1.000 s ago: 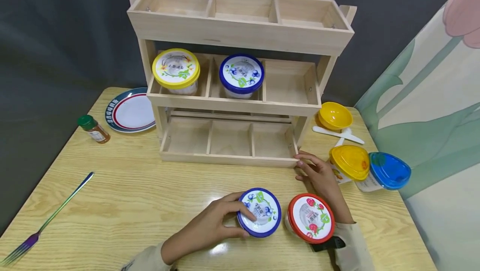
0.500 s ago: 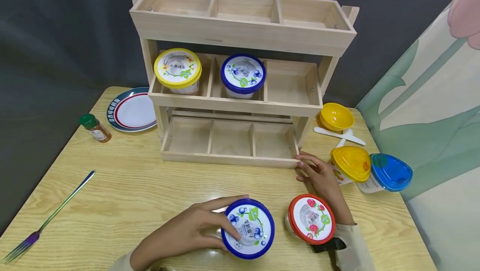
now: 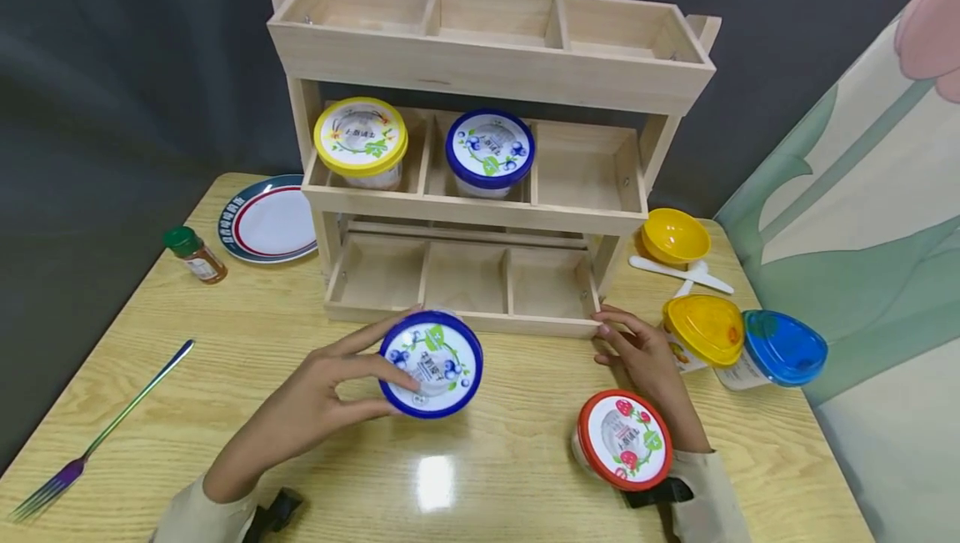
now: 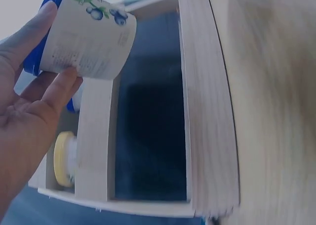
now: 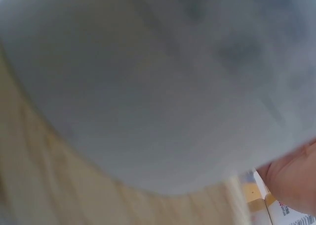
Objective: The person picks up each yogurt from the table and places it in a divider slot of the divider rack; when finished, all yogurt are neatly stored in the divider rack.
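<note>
Our left hand (image 3: 315, 409) gripped the blue-lidded cup (image 3: 431, 364) before the wooden rack (image 3: 480, 322) while our right hand (image 3: 645, 359) rested open-fingered against its corner.

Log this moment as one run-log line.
left hand: grips blue-lidded cup, lifted before rack's bottom tier | right hand: rests at rack's bottom right corner | red-lidded cup: on table
</note>
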